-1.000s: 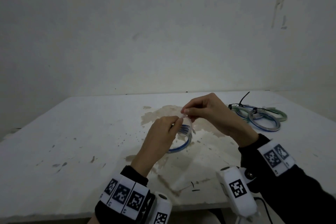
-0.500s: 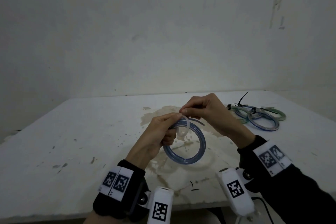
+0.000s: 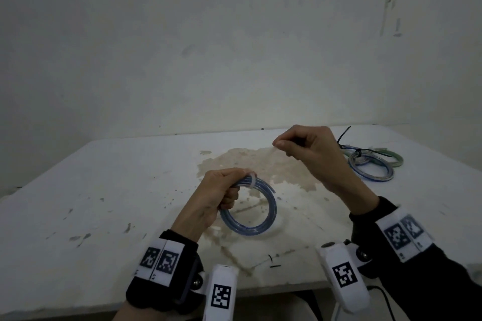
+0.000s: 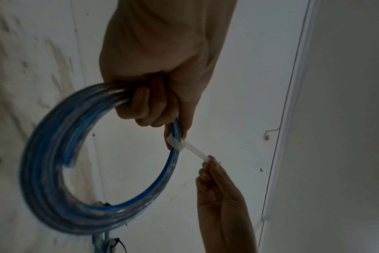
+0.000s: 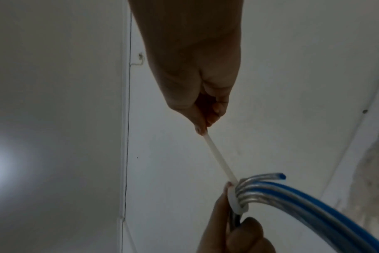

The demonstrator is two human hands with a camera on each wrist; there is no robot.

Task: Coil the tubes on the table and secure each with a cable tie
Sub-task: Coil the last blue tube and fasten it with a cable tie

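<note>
The left hand (image 3: pixel 217 195) grips the blue coiled tube (image 3: pixel 250 216), held above the middle of the table (image 3: pixel 78 203). A white cable tie (image 4: pixel 185 148) wraps the coil beside the thumb. The right hand (image 3: pixel 310 151), up and to the right, pinches the tie's tail, stretched straight between the hands. Finished tied coils (image 3: pixel 370 164) lie near the far right edge. Bare tabletop spreads left to the edges. The white surface is chipped and brown-stained, backed by a plain wall (image 3: pixel 234 47).
</note>
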